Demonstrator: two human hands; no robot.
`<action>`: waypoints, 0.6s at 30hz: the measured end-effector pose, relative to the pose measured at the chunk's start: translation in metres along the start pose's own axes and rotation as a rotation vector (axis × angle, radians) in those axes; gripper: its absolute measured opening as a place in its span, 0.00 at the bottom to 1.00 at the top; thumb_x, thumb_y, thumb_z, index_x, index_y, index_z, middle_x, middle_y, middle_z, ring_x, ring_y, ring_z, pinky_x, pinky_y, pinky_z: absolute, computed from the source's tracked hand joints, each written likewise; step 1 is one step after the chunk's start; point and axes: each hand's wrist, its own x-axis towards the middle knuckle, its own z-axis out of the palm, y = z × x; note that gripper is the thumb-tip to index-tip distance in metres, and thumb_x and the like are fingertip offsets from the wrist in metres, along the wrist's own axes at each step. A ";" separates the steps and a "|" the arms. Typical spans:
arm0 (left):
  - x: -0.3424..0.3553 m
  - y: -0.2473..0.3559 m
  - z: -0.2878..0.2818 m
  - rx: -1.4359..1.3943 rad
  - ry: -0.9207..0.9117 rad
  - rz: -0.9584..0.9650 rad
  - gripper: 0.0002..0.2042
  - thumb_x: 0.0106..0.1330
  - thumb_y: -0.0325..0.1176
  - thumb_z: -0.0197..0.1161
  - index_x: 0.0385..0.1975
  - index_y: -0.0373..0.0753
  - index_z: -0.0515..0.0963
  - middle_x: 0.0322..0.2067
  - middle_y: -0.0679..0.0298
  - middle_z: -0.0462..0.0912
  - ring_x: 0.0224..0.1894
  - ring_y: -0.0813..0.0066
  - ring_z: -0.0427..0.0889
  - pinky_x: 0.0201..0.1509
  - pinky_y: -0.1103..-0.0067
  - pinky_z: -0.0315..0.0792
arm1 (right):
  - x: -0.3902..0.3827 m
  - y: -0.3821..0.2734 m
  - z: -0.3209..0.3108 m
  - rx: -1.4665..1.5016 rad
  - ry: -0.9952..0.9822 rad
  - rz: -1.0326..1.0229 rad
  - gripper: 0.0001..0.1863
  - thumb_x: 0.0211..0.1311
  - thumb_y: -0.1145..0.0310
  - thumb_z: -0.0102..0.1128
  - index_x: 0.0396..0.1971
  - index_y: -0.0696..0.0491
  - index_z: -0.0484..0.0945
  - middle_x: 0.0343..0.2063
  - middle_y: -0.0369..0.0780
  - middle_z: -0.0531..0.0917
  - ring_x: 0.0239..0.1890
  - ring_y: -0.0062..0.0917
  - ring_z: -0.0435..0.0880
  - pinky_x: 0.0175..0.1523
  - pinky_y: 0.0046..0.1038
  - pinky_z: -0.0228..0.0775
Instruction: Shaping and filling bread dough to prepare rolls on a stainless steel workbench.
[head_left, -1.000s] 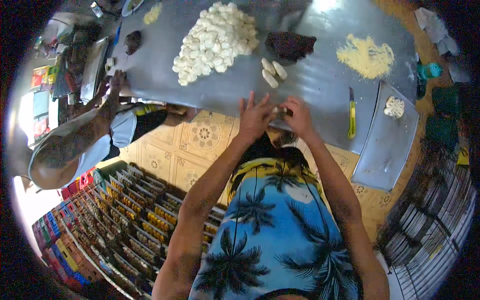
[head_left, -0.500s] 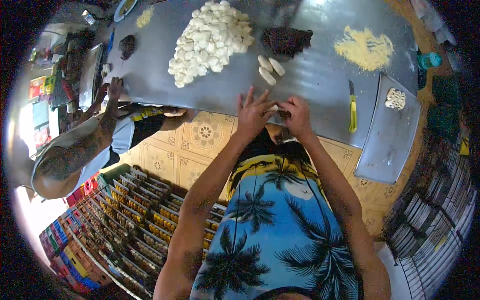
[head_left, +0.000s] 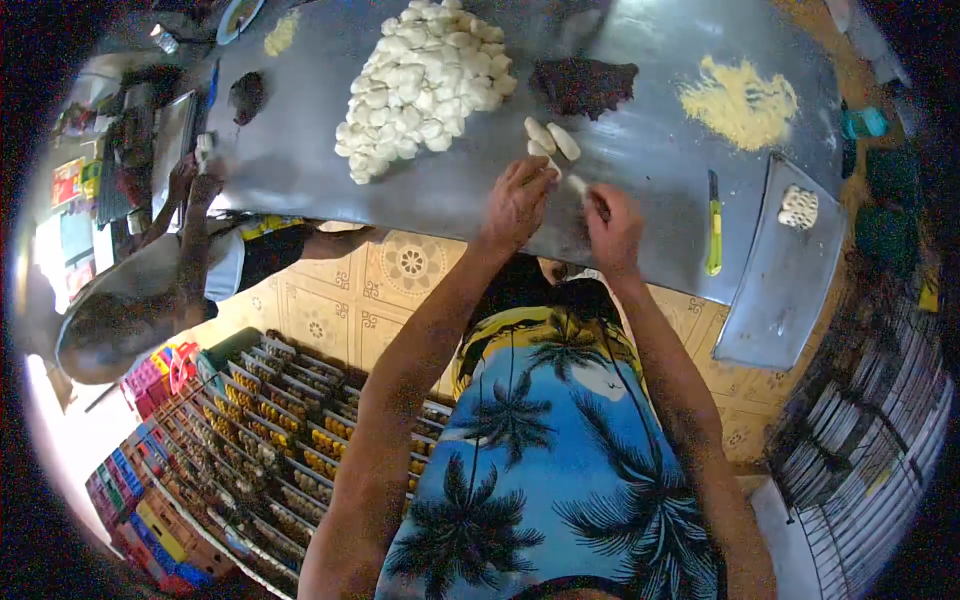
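Steadily lit, a grey metal desk (head_left: 660, 190) stretches before a worker in a palm-print shirt (head_left: 560, 450). At far left, a co-worker's hands (head_left: 200, 180) rest by the desk's end, above a rack of filled trays (head_left: 280, 410) standing on the floor. A dark lump (head_left: 247, 98) lies inward, with bare metal between it and a broad heap of white dough balls (head_left: 425, 90); another open strip runs between the heap and the front edge. Right of the heap, the worker's left hand (head_left: 518, 203) reaches in from that edge, its fingers drawn together over pale dough beside a cluster of oval rolls (head_left: 565, 142); whether they grip it cannot be told. Dark paste (head_left: 583, 86) sits farther back. Just rightward, the right hand (head_left: 613, 228) pinches a small dough piece (head_left: 578, 185) at its fingertips, over the desk near the front edge. Clear surface separates it from a yellow-handled knife (head_left: 714, 235); yellow powder (head_left: 742, 105) spreads behind. At far right, a metal tray (head_left: 770, 290) juts past the front edge, a white dough shape (head_left: 798, 207) near its back end.
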 end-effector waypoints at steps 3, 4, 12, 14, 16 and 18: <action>-0.005 -0.010 0.001 -0.026 0.040 0.088 0.20 0.63 0.24 0.63 0.56 0.37 0.80 0.56 0.49 0.80 0.60 0.47 0.77 0.66 0.62 0.72 | 0.045 -0.011 0.027 0.169 0.065 0.061 0.11 0.67 0.69 0.65 0.46 0.58 0.81 0.38 0.48 0.83 0.37 0.45 0.82 0.44 0.39 0.74; -0.010 -0.011 -0.002 -0.102 0.036 0.050 0.19 0.62 0.23 0.63 0.55 0.36 0.80 0.56 0.49 0.80 0.59 0.47 0.77 0.66 0.61 0.72 | 0.051 -0.013 0.030 0.091 0.063 -0.014 0.12 0.69 0.68 0.64 0.46 0.59 0.81 0.37 0.47 0.83 0.37 0.45 0.82 0.45 0.38 0.75; 0.009 -0.076 -0.103 0.202 0.402 -0.231 0.18 0.62 0.22 0.65 0.53 0.38 0.80 0.48 0.51 0.79 0.50 0.46 0.80 0.51 0.58 0.76 | 0.021 -0.015 -0.005 -0.055 0.026 0.090 0.12 0.70 0.66 0.62 0.46 0.59 0.80 0.39 0.52 0.81 0.43 0.48 0.81 0.49 0.46 0.73; 0.019 -0.089 -0.117 0.221 0.243 -0.310 0.14 0.63 0.23 0.65 0.49 0.37 0.80 0.44 0.52 0.79 0.45 0.45 0.80 0.46 0.57 0.76 | 0.026 -0.013 -0.009 -0.065 -0.004 0.091 0.12 0.70 0.65 0.62 0.45 0.59 0.81 0.39 0.51 0.82 0.43 0.48 0.81 0.49 0.46 0.74; 0.028 -0.098 -0.120 0.069 0.186 -0.386 0.11 0.64 0.23 0.66 0.46 0.36 0.80 0.44 0.51 0.79 0.44 0.44 0.80 0.45 0.57 0.76 | 0.039 -0.010 -0.006 -0.085 -0.016 0.117 0.13 0.70 0.64 0.61 0.44 0.59 0.81 0.39 0.51 0.82 0.43 0.48 0.82 0.49 0.45 0.74; 0.029 -0.104 -0.122 0.194 0.127 -0.188 0.07 0.64 0.23 0.66 0.40 0.35 0.78 0.40 0.51 0.80 0.40 0.49 0.83 0.40 0.62 0.79 | 0.057 -0.004 -0.002 -0.033 -0.055 0.103 0.10 0.71 0.68 0.61 0.44 0.58 0.83 0.40 0.49 0.82 0.42 0.42 0.81 0.48 0.38 0.74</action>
